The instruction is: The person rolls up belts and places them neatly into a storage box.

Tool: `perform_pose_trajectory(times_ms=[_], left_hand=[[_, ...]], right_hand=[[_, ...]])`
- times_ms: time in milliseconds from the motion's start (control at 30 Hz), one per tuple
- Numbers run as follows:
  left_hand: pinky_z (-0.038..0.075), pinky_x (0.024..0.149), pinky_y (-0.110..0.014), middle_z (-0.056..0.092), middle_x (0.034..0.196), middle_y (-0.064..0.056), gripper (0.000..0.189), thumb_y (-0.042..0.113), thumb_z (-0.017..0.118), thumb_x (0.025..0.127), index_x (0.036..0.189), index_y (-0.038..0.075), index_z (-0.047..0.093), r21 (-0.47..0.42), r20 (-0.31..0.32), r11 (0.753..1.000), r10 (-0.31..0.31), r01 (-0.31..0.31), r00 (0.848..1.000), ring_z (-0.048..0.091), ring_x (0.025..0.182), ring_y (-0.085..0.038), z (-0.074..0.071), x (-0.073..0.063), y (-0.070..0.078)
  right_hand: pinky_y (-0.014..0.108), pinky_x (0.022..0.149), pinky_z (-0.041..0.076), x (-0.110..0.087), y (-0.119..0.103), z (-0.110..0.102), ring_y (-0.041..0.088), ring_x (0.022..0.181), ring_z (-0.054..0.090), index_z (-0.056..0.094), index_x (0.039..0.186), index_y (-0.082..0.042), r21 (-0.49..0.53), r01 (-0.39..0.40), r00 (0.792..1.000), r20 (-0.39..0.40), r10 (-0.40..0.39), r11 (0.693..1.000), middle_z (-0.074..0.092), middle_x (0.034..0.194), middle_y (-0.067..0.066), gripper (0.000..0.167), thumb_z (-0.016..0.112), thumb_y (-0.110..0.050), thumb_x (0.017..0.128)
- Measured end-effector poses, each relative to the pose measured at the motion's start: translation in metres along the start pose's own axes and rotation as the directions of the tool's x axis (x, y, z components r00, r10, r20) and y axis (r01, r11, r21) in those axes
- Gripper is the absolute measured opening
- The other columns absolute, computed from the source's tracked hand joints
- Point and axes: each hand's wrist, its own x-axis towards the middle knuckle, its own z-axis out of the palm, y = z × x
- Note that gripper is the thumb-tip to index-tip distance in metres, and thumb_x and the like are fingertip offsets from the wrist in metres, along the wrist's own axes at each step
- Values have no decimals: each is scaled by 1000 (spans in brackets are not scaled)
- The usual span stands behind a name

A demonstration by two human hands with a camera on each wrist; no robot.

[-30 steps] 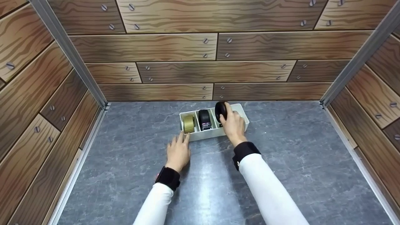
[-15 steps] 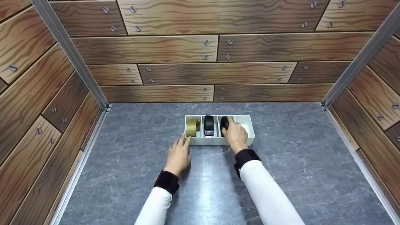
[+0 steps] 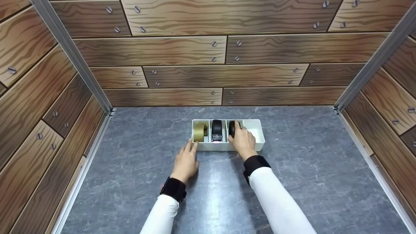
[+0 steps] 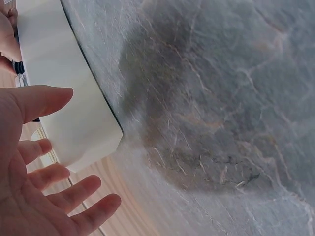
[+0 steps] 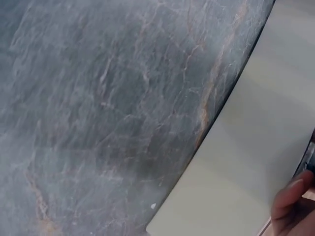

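A white divided box [image 3: 214, 147] stands on the grey floor, squared to the back wall in the head view. Its left compartment holds a rolled gold belt [image 3: 199, 132]. In the one beside it is a rolled black belt [image 3: 217, 126] with a silver buckle. My right hand [image 3: 244, 140] reaches into the third compartment and holds another rolled black belt [image 3: 231, 128], partly hidden by the fingers. My left hand [image 3: 186, 162] lies with spread fingers at the box's front left corner. In the left wrist view its fingers [image 4: 81, 191] are extended beside the box wall.
The box's right-end compartment [image 3: 255, 130] shows its bare white bottom. Wood-patterned walls [image 3: 182, 97] enclose the marbled grey floor [image 3: 308, 146] at the back and sides, with metal rails at the corners.
The box has turned from a slant to square and shifted slightly right and nearer. My right hand has lowered its belt into the third compartment. My left hand stays at the box's corner.
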Motion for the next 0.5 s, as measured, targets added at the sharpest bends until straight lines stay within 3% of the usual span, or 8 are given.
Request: perform_pose_trajectory(times_ms=[500], left_hand=[[39, 99, -59, 29, 156, -18, 76, 13, 75, 82, 149, 9, 39, -13, 44, 1000, -27, 27, 999, 43, 129, -44, -1, 1, 0]], right_hand=[[53, 66, 51, -4, 3, -2, 45, 79, 64, 41, 149, -14, 50, -9, 1000, -21, 10, 999, 59, 112, 24, 73, 68, -36, 85]])
